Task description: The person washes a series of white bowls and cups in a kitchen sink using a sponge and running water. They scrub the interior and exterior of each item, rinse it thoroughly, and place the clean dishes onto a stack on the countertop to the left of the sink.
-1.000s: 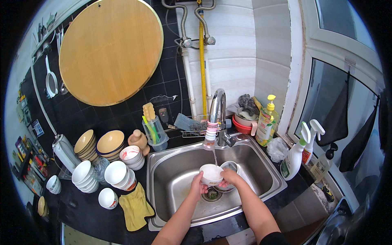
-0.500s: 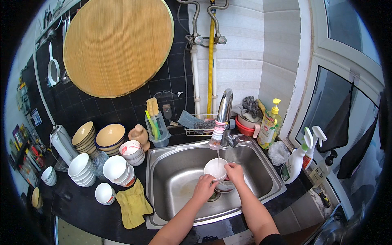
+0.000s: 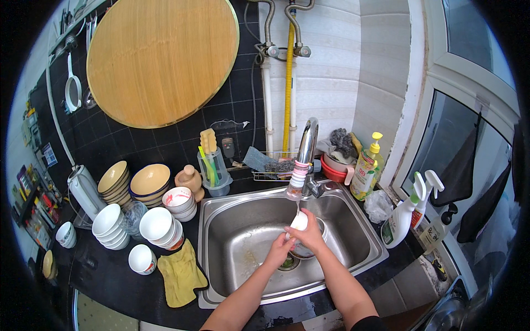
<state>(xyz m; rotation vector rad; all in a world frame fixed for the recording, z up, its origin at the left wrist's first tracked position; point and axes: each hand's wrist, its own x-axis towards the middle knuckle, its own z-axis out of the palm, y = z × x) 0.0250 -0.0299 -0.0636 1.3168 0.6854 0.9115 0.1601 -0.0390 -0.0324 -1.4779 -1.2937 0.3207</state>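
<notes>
A small white bowl [image 3: 300,221], tipped on its side, is held under the thin stream from the faucet [image 3: 307,149]. My right hand [image 3: 311,236] is wrapped round it from the right, covering much of it. Fingers of my left hand [image 3: 279,252] close on its lower left edge. Below and behind my right hand, other bowlware [image 3: 303,252] sits in the steel sink [image 3: 232,220], partly hidden by my hands. Left of it the drain [image 3: 288,263] shows in part.
White bowl stacks [image 3: 108,220], cream bowls [image 3: 150,181], a single white bowl [image 3: 142,259] and a yellow cloth [image 3: 181,276] lie left of the sink. A yellow pump bottle [image 3: 366,171], a plastic bag [image 3: 378,206] and spray bottles [image 3: 398,219] stand right.
The white bowl has turned from facing up to tipped on its side. My right hand has come round its front, and my left hand has shifted slightly along its edge.
</notes>
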